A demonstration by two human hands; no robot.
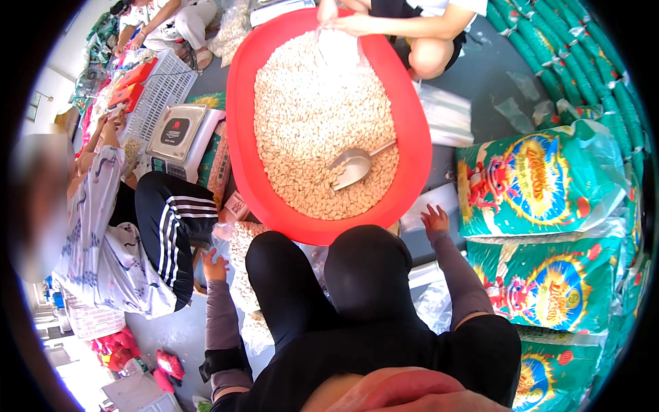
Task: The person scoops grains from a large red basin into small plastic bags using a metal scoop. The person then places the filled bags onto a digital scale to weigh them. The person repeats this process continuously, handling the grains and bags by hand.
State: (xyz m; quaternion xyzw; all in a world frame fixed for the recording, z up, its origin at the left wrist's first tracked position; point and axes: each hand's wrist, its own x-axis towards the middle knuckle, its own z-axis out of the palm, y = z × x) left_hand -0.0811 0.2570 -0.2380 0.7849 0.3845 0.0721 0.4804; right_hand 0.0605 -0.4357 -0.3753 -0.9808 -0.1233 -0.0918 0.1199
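A large red tub (240, 137) full of small pale nuts or beans (302, 172) stands in front of my knees. On the pile rests a metal scoop (354, 169), its handle toward the tub's right wall; neither of my hands touches it. My left hand (214, 264) is beside my left knee, fingers spread and holding nothing, close to clear bags of the same pale pieces (246, 257). To the right of my other knee, my right hand (434, 223) hovers with fingers apart, near a flat stack of clear plastic bags (439, 202).
Green printed sacks (535, 182) are piled at the right. A co-worker's hands (350, 25) hold a clear bag at the tub's far end. Another person (123, 254) sits close on the left, near a weighing scale (180, 137) and a white plastic crate (161, 86).
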